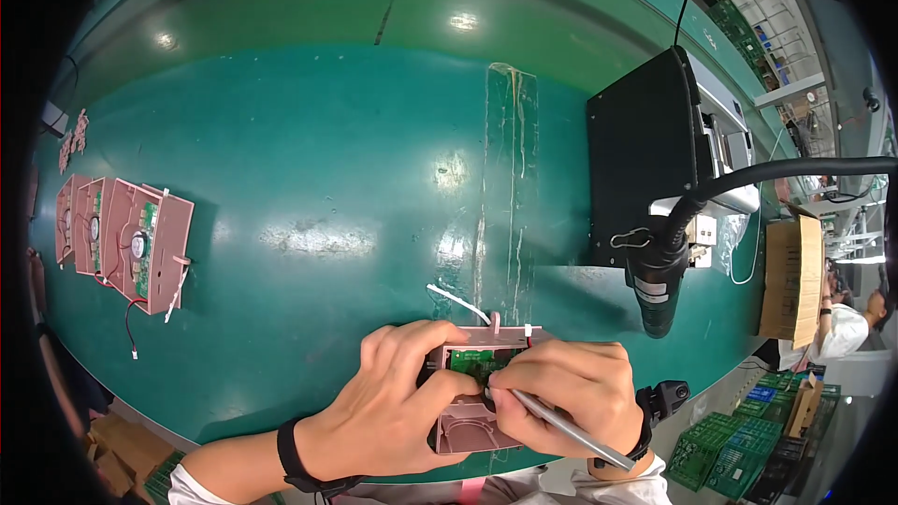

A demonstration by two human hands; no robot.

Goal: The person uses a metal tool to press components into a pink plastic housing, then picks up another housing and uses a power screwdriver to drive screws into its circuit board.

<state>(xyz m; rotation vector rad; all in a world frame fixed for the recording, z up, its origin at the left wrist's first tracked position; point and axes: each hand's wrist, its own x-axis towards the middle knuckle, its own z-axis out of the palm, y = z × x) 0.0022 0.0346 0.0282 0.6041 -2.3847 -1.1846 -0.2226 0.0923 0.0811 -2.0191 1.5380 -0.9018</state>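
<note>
My left hand is closed around the left side of a pink plastic housing at the bench's near edge. Inside the housing shows a green circuit board, partly covered by my fingers. My right hand pinches a slim silver-grey tool, which looks like tweezers. Its tip is hidden by my fingers, down at the board beside my left fingertips. A white strap sticks out from the housing's far side, and a small white connector sits at its far edge.
Several similar pink housings with boards and wires stand at the left. Small pink parts lie beyond them. A black machine and a black corded handle occupy the right. Clear tape runs along the green bench.
</note>
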